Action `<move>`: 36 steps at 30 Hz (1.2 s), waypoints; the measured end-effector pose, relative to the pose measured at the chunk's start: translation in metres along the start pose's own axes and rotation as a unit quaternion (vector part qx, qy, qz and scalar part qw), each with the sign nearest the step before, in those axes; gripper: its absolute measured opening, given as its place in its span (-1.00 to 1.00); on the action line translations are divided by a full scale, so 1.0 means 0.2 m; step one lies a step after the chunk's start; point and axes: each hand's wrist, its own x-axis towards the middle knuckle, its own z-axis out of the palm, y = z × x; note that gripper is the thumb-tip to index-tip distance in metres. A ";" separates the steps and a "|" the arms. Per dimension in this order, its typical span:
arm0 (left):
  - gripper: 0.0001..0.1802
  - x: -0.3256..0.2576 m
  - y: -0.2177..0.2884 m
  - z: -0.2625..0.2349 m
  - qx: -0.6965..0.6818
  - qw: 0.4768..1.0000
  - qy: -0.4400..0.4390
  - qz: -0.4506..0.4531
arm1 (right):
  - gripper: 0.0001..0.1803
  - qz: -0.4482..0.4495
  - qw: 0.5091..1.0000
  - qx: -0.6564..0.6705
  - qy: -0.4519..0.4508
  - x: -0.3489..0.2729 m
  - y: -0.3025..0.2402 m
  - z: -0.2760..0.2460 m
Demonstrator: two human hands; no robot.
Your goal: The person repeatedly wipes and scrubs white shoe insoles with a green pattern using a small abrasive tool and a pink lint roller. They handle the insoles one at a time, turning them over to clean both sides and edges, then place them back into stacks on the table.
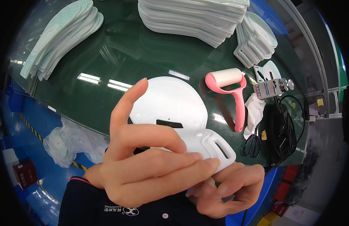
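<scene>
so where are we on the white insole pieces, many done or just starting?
Done: cannot tell; stacked white pieces on the green table could be finished or waiting. In hand: left hand and right hand grip one white piece. Pink lint roller lies unused.

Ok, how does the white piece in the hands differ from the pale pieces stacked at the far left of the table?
The white piece is a single part, held up off the table by both hands; the far-left stack is many pieces lying fanned on the green table. The white piece is plain white with slots at one end; the stacked ones look mint-tinted. Both are flat with rounded outlines.
</scene>
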 end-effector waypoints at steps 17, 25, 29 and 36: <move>-0.77 -0.01 -0.01 0.00 0.006 1.000 -0.001 0.006 | -0.64 -0.078 0.996 -0.024 0.023 0.00 0.06 -0.01; -0.75 -0.01 -0.02 0.00 -0.003 1.000 -0.020 -0.003 | -0.66 -0.061 0.996 -0.031 0.065 -0.01 0.06 0.00; -0.75 -0.01 -0.01 -0.01 0.011 1.000 -0.013 0.013 | -0.66 -0.073 0.995 -0.050 0.037 -0.02 0.06 0.00; -0.76 -0.02 -0.02 0.00 0.009 1.000 -0.009 0.012 | -0.65 -0.049 0.996 -0.034 0.069 -0.02 0.06 0.02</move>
